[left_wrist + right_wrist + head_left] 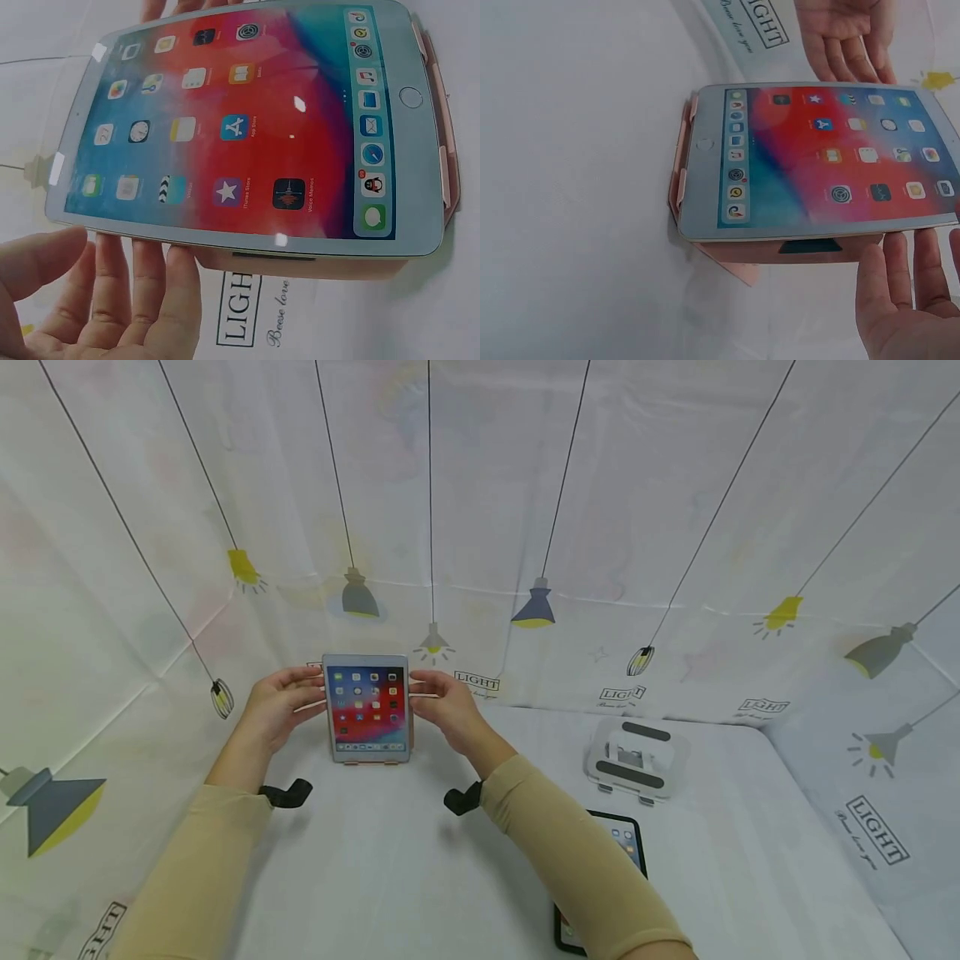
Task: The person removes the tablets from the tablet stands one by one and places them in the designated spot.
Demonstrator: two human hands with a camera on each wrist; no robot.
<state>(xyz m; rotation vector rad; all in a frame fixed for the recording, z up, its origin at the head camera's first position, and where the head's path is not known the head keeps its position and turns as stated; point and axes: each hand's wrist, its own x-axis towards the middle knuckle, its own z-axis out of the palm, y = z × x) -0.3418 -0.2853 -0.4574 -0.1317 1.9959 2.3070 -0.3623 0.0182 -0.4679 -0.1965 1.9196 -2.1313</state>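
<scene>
Tablet (367, 710) leans on a pinkish stand (345, 268) toward the far side of the desk (360, 860), screen lit. Left hand (281, 706) and right hand (450, 712) flank it, fingers loosely extended at its side edges. A black-framed tablet (628, 837) lies partly hidden by the right sleeve (577, 852), near a white folded stand (632, 757).

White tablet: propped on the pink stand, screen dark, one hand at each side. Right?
Wrong on the screen: it's lit, showing app icons, per the left wrist view. The white tablet is propped on the pink stand, left hand and right hand at its sides.
</scene>
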